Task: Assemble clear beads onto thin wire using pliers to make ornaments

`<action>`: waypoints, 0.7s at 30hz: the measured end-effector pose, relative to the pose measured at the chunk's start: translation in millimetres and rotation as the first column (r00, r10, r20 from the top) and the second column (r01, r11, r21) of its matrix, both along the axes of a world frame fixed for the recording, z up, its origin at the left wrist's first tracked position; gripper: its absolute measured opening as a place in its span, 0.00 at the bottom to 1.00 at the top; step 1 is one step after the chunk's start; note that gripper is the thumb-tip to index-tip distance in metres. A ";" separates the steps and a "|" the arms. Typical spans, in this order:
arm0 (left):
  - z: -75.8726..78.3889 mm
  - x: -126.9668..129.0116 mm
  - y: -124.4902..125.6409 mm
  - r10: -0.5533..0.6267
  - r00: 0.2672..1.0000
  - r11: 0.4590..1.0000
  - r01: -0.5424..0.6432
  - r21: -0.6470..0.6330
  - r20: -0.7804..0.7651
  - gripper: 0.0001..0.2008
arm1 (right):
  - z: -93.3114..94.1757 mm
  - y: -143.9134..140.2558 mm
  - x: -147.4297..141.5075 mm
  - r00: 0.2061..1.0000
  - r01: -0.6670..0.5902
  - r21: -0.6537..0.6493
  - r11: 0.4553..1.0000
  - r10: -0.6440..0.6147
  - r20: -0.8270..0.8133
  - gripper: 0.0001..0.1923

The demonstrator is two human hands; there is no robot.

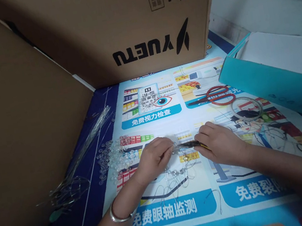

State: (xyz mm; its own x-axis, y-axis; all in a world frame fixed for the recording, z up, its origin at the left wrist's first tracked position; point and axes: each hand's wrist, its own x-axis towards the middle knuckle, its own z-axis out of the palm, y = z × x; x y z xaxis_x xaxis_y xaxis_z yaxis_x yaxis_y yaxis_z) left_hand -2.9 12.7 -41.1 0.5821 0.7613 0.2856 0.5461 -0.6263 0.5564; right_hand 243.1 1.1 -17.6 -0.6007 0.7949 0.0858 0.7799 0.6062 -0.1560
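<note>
My left hand (pixel 155 154) is closed in a pinch on the end of a beaded wire piece (pixel 176 172). Clear beads and loose, curling wire ends of that piece trail below the fingers onto the printed sheet. My right hand (pixel 219 143) is wrapped round a pair of pliers (pixel 188 145). Their dark jaws point left and reach the left fingertips, where they meet the wire; the exact grip there is too small to make out. To the left of my left hand lies a spread of loose clear beads (pixel 112 160).
Red-handled scissors (pixel 221 96) and a wire coil (pixel 232 109) lie beyond my right hand. A teal box (pixel 268 82) stands at right. Cardboard walls (pixel 137 18) rise at the back and left. Straight wires (pixel 87 136) and a wire tangle (pixel 71 190) lie at left.
</note>
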 end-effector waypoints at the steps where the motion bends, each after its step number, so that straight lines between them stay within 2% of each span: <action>1: -0.5 0.1 -0.1 0.014 1.000 1.000 -0.014 -0.001 -0.006 0.06 | 0.9 0.5 0.6 1.000 0.006 -0.003 1.000 -0.006 0.007 0.14; 11: 1.9 6.2 -4.4 0.154 0.988 0.988 -0.154 0.015 0.000 0.07 | 1.7 8.3 15.8 0.993 0.095 0.073 0.993 -0.099 0.060 0.15; 16: 0.7 12.4 -8.4 0.282 0.958 0.959 -0.280 0.046 -0.043 0.07 | -2.0 6.8 29.7 0.989 0.114 0.129 0.985 -0.125 0.083 0.23; 21: 0.7 16.8 -9.6 0.359 0.931 0.932 -0.354 0.079 -0.071 0.08 | -3.2 7.7 41.3 0.992 0.065 0.096 0.993 -0.075 0.099 0.29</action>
State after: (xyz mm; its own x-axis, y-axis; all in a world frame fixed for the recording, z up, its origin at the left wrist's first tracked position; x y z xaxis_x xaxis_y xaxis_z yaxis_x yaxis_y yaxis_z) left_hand 13.9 3.1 -40.4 0.2995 0.9046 0.3033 0.7821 -0.4148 0.4651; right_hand 284.4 8.8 -20.7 -0.5533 0.8267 0.1019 0.8298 0.5577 -0.0189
